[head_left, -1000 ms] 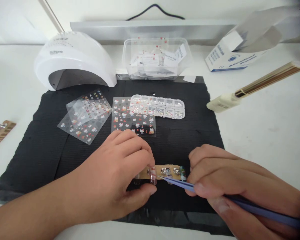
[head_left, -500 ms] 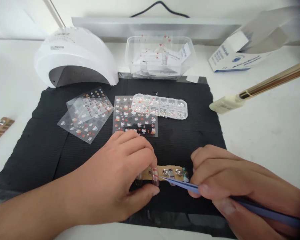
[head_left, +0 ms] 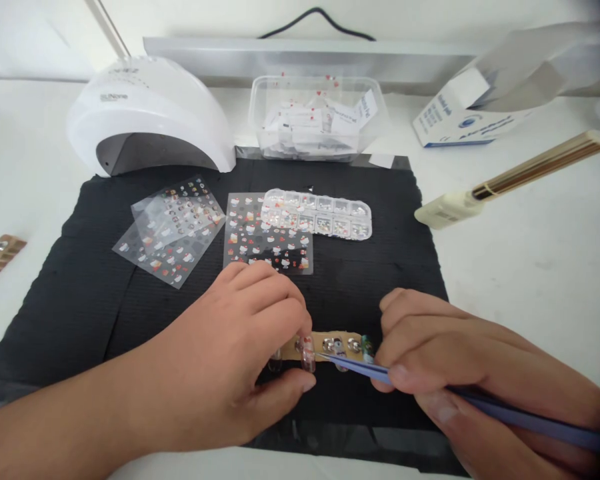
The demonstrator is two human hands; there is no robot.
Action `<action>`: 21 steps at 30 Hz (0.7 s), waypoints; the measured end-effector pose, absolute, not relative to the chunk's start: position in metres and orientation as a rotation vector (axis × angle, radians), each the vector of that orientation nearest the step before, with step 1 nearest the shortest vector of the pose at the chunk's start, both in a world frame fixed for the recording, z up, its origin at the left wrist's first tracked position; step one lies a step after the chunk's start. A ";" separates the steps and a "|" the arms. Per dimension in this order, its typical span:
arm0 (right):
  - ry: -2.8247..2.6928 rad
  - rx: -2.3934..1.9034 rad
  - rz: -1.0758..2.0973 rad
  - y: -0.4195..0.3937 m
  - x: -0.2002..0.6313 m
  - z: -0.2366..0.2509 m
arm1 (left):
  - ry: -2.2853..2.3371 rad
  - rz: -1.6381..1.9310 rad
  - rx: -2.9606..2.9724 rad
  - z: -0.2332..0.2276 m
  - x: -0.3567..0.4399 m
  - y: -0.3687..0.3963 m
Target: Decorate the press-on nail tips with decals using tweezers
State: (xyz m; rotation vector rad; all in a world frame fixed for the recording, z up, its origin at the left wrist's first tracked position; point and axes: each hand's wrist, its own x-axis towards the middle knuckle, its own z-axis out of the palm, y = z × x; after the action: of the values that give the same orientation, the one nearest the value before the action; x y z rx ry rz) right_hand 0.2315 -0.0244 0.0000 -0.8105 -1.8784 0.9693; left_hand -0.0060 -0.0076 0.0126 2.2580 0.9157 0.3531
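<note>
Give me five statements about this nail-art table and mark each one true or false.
1. The right hand holds blue tweezers pointed at the tan strip of false nails. True.
2. The left hand rests on the white dome-shaped nail lamp. False: it pinches the strip's left end.
3. The clear compartmented gem box lies on the black mat. True.
4. The clear plastic tub of packets stands in front of the hands. False: it stands behind the mat.
5. The sticker sheets lie left of the gem box. True.
</note>
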 end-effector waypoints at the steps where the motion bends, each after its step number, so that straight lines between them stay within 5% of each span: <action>1: -1.867 -0.809 0.978 -0.025 0.232 -0.001 | 0.914 0.354 2.256 0.012 -0.006 -0.007; 21: -1.709 -0.770 1.263 -0.017 0.233 -0.004 | 0.916 0.370 2.241 0.012 -0.007 -0.008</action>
State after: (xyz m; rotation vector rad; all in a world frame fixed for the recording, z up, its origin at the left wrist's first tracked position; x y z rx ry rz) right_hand 0.2330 -0.0174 -0.0038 -0.7698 -1.7085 1.2635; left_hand -0.0067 -0.0081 0.0116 2.2414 0.9159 0.3705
